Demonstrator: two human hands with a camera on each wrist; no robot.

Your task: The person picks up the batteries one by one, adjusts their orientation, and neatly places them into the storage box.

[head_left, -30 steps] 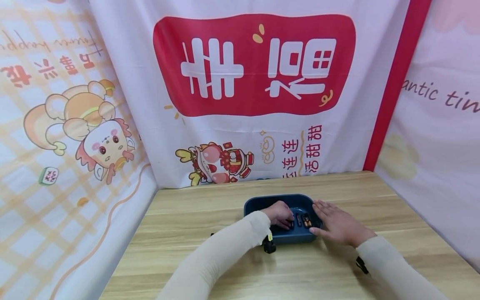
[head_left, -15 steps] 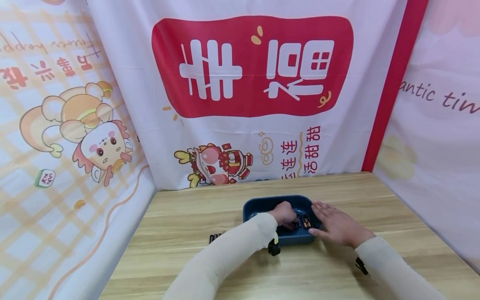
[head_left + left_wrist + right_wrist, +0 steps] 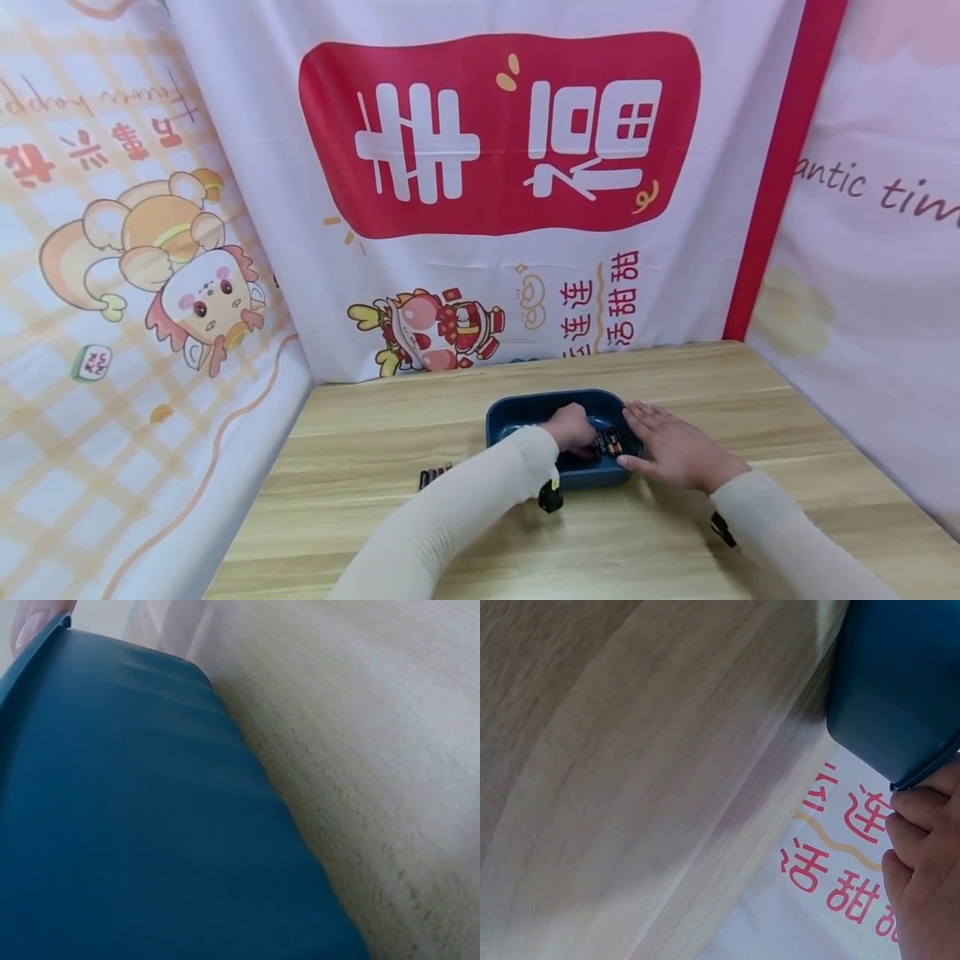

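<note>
A dark blue rectangular bin [image 3: 517,398] stands on the wooden table. My left hand [image 3: 568,427] reaches down inside it, its fingers bent downward and pinching a battery beside the row; its fingertips and most of that battery are hidden. Several small dark batteries [image 3: 609,442] with copper-coloured ends lie side by side at the bin's right end. My right hand [image 3: 671,446] rests on the bin's right rim, fingers fairly straight and thumb spread toward the near side. The left wrist view shows the bin's outer wall [image 3: 150,787] and a thumb tip [image 3: 34,628] at the rim.
More batteries [image 3: 433,475] lie on the table left of the bin, partly behind the left sleeve [image 3: 450,517]. Printed cloth hangs [image 3: 420,275] along the back of the table [image 3: 360,433] and on both sides.
My left hand has shifted slightly right inside the bin, toward the row of batteries. More of the batteries on the table shows beyond the sleeve. The right hand keeps its place.
</note>
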